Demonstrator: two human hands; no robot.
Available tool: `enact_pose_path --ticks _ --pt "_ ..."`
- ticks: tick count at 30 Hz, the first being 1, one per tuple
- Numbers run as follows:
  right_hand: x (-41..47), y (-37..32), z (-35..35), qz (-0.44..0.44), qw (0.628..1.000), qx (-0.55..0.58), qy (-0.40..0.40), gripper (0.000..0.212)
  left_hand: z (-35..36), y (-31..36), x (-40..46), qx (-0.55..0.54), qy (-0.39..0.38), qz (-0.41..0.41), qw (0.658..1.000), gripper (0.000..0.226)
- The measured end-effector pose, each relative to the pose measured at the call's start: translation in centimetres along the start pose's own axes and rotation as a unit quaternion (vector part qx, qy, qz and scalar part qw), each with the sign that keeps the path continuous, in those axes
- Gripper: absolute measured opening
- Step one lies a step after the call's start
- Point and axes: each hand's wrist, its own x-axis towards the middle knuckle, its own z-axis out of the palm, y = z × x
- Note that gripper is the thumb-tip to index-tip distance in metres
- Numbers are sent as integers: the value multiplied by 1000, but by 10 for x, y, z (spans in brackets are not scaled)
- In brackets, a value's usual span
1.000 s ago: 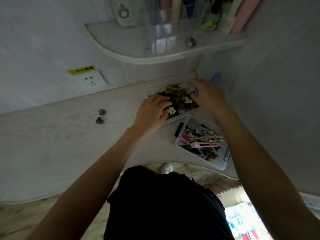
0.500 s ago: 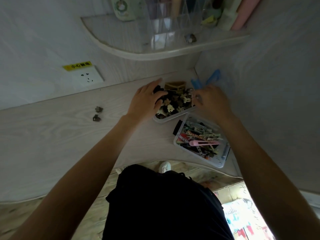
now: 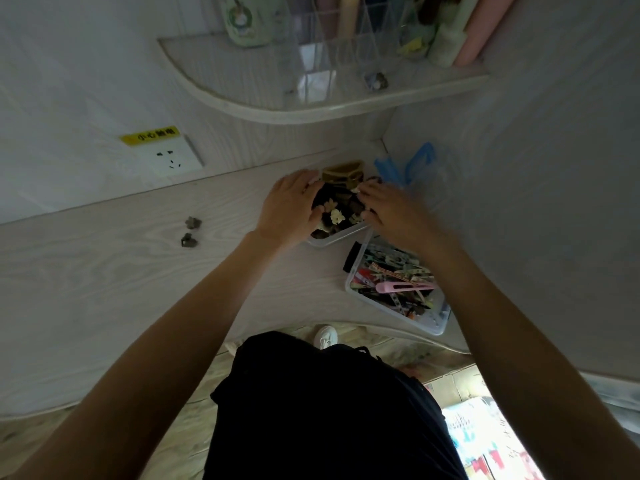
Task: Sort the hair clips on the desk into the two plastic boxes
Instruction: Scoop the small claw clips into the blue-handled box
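A clear plastic box (image 3: pixel 327 241) piled with dark and cream claw clips stands at the back of the desk. My left hand (image 3: pixel 290 209) lies against its left side and my right hand (image 3: pixel 391 211) against its right side, fingers curved around the heap. Whether either hand grips a clip or the box is not visible. A second clear box (image 3: pixel 429 328), nearer and to the right, holds flat clips, a pink one (image 3: pixel 403 287) on top. Two small dark clips (image 3: pixel 189 232) lie loose on the desk to the left.
A blue lid (image 3: pixel 403 168) leans in the corner behind the boxes. A curved shelf (image 3: pixel 277 110) with a clear organiser hangs overhead. A wall socket (image 3: pixel 166 157) is on the back wall. The right wall is close.
My left hand has slid from the front of the claw clip box to its left side. My right hand drew back along the right side. The view shifted slightly.
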Motion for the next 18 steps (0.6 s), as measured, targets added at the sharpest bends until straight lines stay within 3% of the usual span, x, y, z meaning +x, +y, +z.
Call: enact_pose_path --ticks 4,10,14,18 --pt "-28 0 5 56 998 -20 23 60 7 -9 -3 34 -71 -9 997 64" --pt "-12 -16 11 82 994 71 -19 59 9 -16 -5 4 -70 16 997 65" --pt "-18 -19 -2 87 984 139 66 53 3 -27 -23 -193 23 24 981 42" --pt "-13 -68 -5 32 961 125 245 36 3 -59 -66 -221 169 -57 959 23"
